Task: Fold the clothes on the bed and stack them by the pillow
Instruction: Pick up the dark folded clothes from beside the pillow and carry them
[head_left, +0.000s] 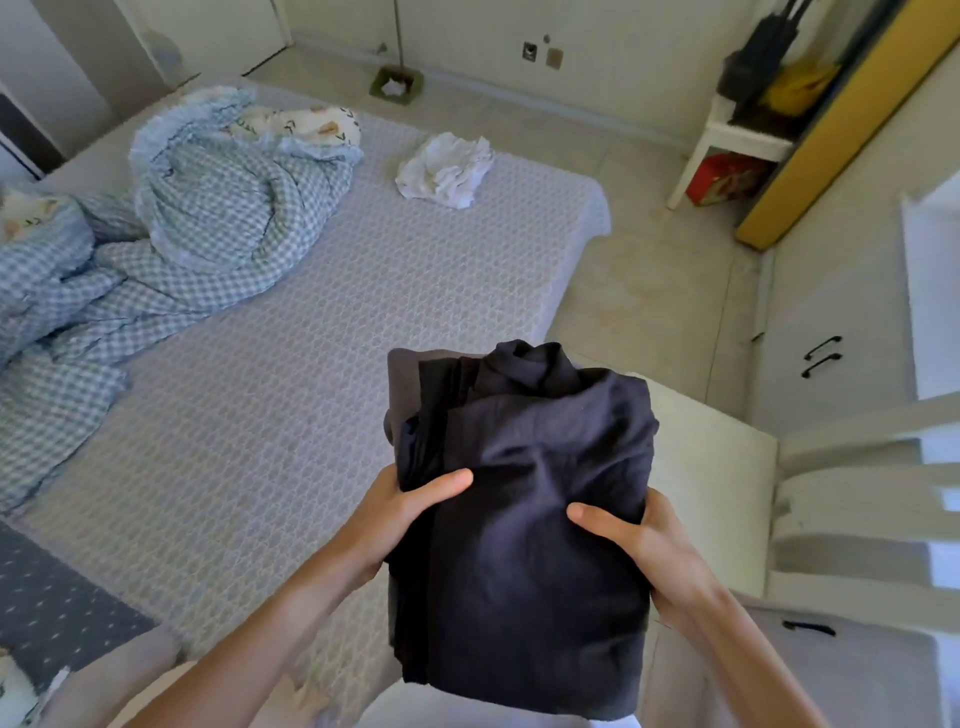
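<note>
I hold a folded stack of dark navy clothes (524, 499) in the air above the bed's near right corner. My left hand (400, 512) grips its left edge, thumb lying on top. My right hand (631, 540) grips the right edge the same way, fingers hidden beneath. A grey folded garment (402, 379) peeks out under the stack at its far left. A crumpled white garment (445, 169) lies near the far end of the bed (291, 312). A dark dotted pillow (57, 603) shows at the lower left.
A rumpled blue checked duvet (171, 228) covers the bed's left side. To my right stand a white cabinet top (711, 457) and a white chair (872, 499). Tiled floor (649, 291) runs past the bed, with a white stool (737, 135) and a green dustpan (396, 83) far off.
</note>
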